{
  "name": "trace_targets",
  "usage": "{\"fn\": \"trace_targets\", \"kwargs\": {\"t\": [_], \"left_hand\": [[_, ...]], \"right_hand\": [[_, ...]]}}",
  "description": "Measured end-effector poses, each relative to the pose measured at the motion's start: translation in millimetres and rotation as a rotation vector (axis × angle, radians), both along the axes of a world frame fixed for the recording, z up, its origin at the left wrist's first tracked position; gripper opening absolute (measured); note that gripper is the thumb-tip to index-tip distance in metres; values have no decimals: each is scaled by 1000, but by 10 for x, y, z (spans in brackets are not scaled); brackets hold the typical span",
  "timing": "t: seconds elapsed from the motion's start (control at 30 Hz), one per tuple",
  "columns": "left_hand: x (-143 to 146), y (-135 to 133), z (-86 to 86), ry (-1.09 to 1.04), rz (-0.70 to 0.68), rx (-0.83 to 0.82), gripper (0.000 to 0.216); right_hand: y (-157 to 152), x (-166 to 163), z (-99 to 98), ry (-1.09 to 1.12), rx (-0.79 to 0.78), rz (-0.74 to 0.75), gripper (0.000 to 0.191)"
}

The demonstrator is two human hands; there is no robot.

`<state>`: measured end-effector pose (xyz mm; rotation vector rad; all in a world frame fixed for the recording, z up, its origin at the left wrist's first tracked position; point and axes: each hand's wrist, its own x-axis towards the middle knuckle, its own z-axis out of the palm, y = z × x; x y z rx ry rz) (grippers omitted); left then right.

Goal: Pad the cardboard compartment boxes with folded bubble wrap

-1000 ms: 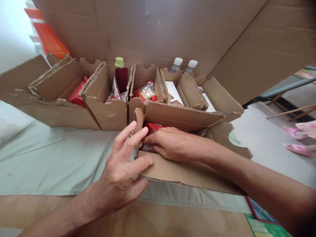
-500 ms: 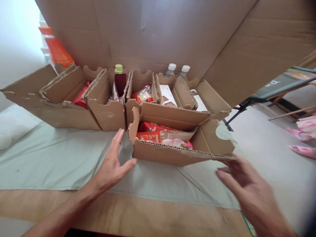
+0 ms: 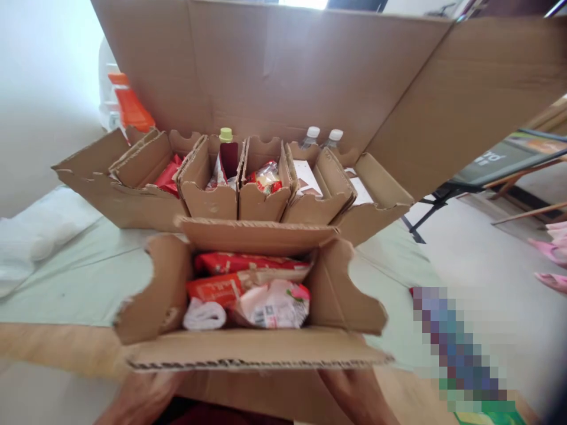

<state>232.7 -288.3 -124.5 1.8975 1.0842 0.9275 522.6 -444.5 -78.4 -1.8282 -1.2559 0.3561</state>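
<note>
A small open cardboard box [image 3: 248, 349] is raised close to me, with its flaps spread out. Inside it lie red snack packets [image 3: 212, 288] and a white and pink packet [image 3: 274, 304]. My left hand [image 3: 142, 401] is under the box's front left corner. Under the front right sits my right hand [image 3: 354, 394]. Both hands carry the box from below; their fingers are mostly hidden and blurred.
A row of similar open boxes [image 3: 208, 200] stands behind on the pale green cloth [image 3: 80, 277], holding packets, a green-capped bottle [image 3: 227, 147] and two white-capped bottles [image 3: 312, 134]. A big cardboard sheet [image 3: 287, 71] rises at the back. Pink slippers [image 3: 549, 254] lie on the floor, right.
Both hands went from beside the box to under it. The box has come up off the cloth and toward me, away from the row.
</note>
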Motion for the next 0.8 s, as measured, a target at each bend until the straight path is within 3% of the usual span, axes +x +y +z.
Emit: {"fn": "trace_targets", "kwargs": {"t": [0.1, 0.17, 0.23, 0.33, 0.43, 0.53, 0.6, 0.67, 0.73, 0.8], "left_hand": [[-43, 277, 302, 49, 50, -29, 26], [254, 440, 501, -38, -51, -50, 31], [571, 482, 602, -203, -110, 1, 43], [701, 309, 560, -188, -208, -6, 41], [394, 136, 465, -129, -215, -25, 31], [111, 214, 514, -85, -156, -39, 27], [114, 319, 571, -54, -84, -49, 32], [240, 344, 561, -44, -38, -70, 37], [395, 226, 453, -52, -68, -94, 38], [492, -26, 281, -55, -138, -90, 40]], "right_hand": [[544, -41, 235, 29, 49, 88, 35], [743, 59, 289, 53, 120, 15, 28], [651, 178, 225, 57, 126, -71, 33], [122, 260, -38, 0, 51, -229, 23], [-197, 140, -280, -70, 45, -314, 21], [149, -29, -247, -44, 75, -137, 27], [549, -53, -102, 13, 80, 7, 28], [829, 13, 25, 73, 79, 53, 31], [879, 161, 46, 135, 60, 54, 37], [726, 363, -45, 177, 33, 36, 39]]}}
